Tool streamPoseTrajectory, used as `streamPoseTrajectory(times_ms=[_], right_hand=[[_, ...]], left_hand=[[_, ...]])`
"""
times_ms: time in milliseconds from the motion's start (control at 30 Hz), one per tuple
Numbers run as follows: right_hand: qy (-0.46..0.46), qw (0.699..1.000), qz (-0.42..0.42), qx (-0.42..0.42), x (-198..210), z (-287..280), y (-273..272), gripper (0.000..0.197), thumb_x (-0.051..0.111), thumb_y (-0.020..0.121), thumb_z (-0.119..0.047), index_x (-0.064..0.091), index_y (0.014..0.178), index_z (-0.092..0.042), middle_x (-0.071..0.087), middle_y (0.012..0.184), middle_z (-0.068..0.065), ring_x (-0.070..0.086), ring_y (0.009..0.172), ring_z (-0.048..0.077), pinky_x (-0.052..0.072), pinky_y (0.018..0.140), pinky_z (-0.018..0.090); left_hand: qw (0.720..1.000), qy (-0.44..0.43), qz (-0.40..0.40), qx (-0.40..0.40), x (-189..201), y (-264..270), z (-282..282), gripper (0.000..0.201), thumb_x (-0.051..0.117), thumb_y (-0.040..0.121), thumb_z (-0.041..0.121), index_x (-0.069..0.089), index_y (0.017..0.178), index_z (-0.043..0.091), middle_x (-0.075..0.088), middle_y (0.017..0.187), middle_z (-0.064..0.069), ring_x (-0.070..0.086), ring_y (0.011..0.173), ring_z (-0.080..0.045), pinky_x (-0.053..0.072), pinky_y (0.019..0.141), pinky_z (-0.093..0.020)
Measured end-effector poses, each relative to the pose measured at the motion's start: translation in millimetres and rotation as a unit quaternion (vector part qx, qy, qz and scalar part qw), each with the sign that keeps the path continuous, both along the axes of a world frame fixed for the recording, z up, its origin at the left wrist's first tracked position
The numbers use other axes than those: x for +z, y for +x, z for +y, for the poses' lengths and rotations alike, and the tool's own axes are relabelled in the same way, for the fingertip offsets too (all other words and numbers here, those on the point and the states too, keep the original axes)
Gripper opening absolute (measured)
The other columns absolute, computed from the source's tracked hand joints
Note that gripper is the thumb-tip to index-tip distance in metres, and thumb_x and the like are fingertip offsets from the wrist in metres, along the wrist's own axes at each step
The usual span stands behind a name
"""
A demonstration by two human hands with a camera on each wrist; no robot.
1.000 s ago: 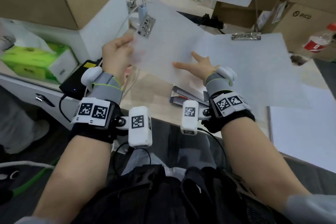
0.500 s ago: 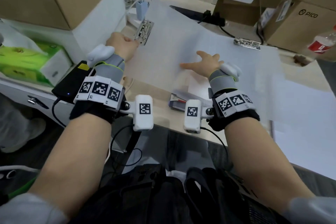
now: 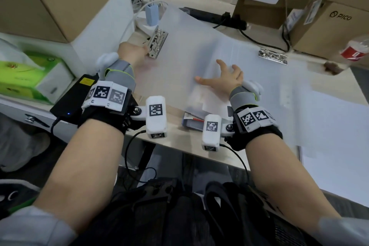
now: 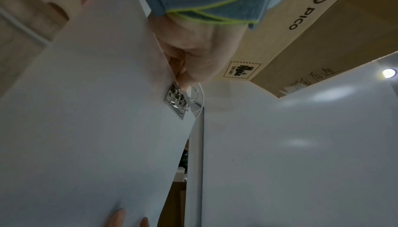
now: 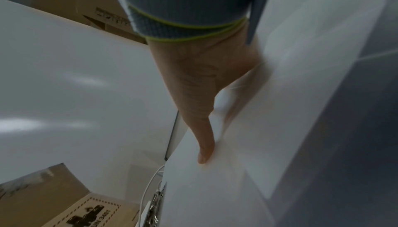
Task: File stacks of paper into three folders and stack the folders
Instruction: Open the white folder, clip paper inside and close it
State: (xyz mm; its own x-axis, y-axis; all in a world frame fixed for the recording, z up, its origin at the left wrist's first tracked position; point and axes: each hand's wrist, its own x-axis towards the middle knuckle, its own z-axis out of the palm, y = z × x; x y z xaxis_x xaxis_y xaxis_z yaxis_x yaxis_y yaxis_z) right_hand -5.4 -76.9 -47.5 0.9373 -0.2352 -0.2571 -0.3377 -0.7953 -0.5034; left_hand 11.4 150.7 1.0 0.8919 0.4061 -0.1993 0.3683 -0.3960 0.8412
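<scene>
Lowered since a second ago, the folder (image 3: 179, 50) now lies almost flat on the desk (image 3: 179, 142). From the head: the left hand (image 3: 132, 54) grips its left edge just near the clip (image 3: 157, 43); the right hand (image 3: 225, 80) presses it with fingers spread wide, beside a second folder (image 3: 279, 90) on the right. Left wrist: thumb and curled fingers (image 4: 193, 60) pinch the folder's edge at the clip (image 4: 177, 103). Right wrist: straight fingers (image 5: 204, 128) lie flat on the folder (image 5: 215, 188), blurred.
</scene>
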Motion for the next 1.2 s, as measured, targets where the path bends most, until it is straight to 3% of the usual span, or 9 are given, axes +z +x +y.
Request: streamPoseTrajectory(times_ms=[167, 300, 433, 533, 700, 833, 933, 1100, 1200], right_hand=[[0.026, 1.000, 0.004, -0.002, -9.2, -5.6, -2.1, 0.102, 0.066, 0.060, -0.075, 0.013, 0.143, -0.047, -0.002, 0.155, 0.006, -0.010, 0.145, 0.028, 0.007, 0.120, 0.045], [0.038, 0.999, 0.008, 0.000, -13.6, -5.9, -2.8, 0.103, 0.067, 0.061, -0.073, 0.010, 0.143, -0.045, -0.006, 0.154, 0.007, -0.014, 0.144, 0.029, 0.005, 0.119, 0.047], [0.037, 0.999, 0.014, 0.001, -15.3, -6.4, -1.9, 0.103, 0.066, 0.062, -0.073, 0.008, 0.143, -0.045, -0.007, 0.155, 0.006, -0.016, 0.144, 0.031, 0.003, 0.119, 0.049], [0.047, 0.999, 0.012, -0.002, -14.8, -6.8, -2.2, 0.103, 0.067, 0.062, -0.072, 0.009, 0.143, -0.045, -0.008, 0.155, 0.005, -0.018, 0.144, 0.030, 0.002, 0.119, 0.049], [0.069, 0.998, 0.004, -0.010, -13.5, -6.4, -4.7, 0.101, 0.068, 0.064, -0.069, 0.011, 0.143, -0.045, -0.009, 0.156, 0.004, -0.020, 0.144, 0.030, 0.002, 0.119, 0.048], [0.082, 0.996, 0.004, -0.018, -12.8, -4.5, -6.6, 0.100, 0.070, 0.065, -0.065, 0.011, 0.143, -0.045, -0.010, 0.156, 0.003, -0.023, 0.143, 0.029, 0.000, 0.119, 0.047], [0.092, 0.996, 0.002, -0.020, -12.4, -3.7, -7.4, 0.100, 0.071, 0.065, -0.064, 0.012, 0.143, -0.045, -0.011, 0.155, 0.002, -0.024, 0.143, 0.028, 0.000, 0.119, 0.048], [0.094, 0.995, -0.001, -0.022, -12.0, -4.4, -7.5, 0.100, 0.071, 0.065, -0.064, 0.012, 0.143, -0.045, -0.011, 0.155, 0.001, -0.024, 0.143, 0.028, 0.004, 0.119, 0.050], [0.096, 0.995, -0.001, -0.019, -10.6, -4.6, -9.2, 0.100, 0.071, 0.066, -0.063, 0.011, 0.144, -0.045, -0.013, 0.156, 0.001, -0.025, 0.143, 0.027, 0.004, 0.119, 0.051]], left_hand=[[0.996, -0.087, -0.014, 0.014, -11.2, 7.7, 0.4, 0.028, 0.059, 0.088, 0.008, 0.044, 0.066, 0.016, 0.062, 0.064, -0.001, 0.054, 0.032, -0.001, 0.039, 0.033, -0.010], [0.993, -0.116, -0.005, 0.005, -19.8, 8.8, 1.6, 0.027, 0.062, 0.085, 0.003, 0.044, 0.069, 0.018, 0.059, 0.039, 0.012, 0.057, 0.037, 0.005, 0.053, 0.050, -0.015], [0.986, -0.160, -0.020, 0.035, -18.1, 3.4, -2.3, 0.021, 0.067, 0.082, 0.005, 0.052, 0.069, 0.013, 0.066, 0.065, -0.004, 0.062, 0.040, -0.009, 0.055, 0.051, -0.029], [0.982, -0.190, 0.020, -0.006, -12.1, 1.8, 1.4, 0.024, 0.070, 0.080, 0.028, 0.064, 0.091, 0.008, 0.067, 0.089, -0.009, 0.068, 0.070, -0.023, 0.054, 0.053, -0.027], [0.991, -0.125, 0.038, -0.037, -5.5, 8.8, 4.7, 0.065, 0.059, 0.068, 0.067, 0.062, 0.105, 0.013, 0.064, 0.088, 0.000, 0.060, 0.073, -0.017, 0.046, 0.062, -0.024], [0.995, -0.024, -0.089, -0.027, -7.6, 9.3, -11.1, 0.024, 0.057, 0.087, 0.044, 0.064, 0.074, 0.025, 0.059, 0.074, -0.001, 0.049, 0.066, -0.017, 0.042, 0.060, -0.022], [0.991, -0.038, -0.130, 0.005, -11.6, 14.3, -15.4, 0.031, 0.060, 0.077, 0.045, 0.065, 0.052, 0.027, 0.062, 0.063, -0.001, 0.053, 0.064, -0.022, 0.050, 0.069, -0.029], [0.987, -0.043, -0.150, -0.043, -3.1, 26.5, -23.2, 0.027, 0.049, 0.089, 0.032, 0.070, 0.081, 0.018, 0.070, 0.089, -0.006, 0.056, 0.078, -0.017, 0.046, 0.074, -0.025], [0.991, -0.014, -0.101, -0.091, -3.7, 34.1, -27.9, 0.015, 0.047, 0.079, 0.029, 0.056, 0.072, 0.019, 0.054, 0.074, -0.005, 0.044, 0.077, -0.020, 0.036, 0.071, -0.026]])
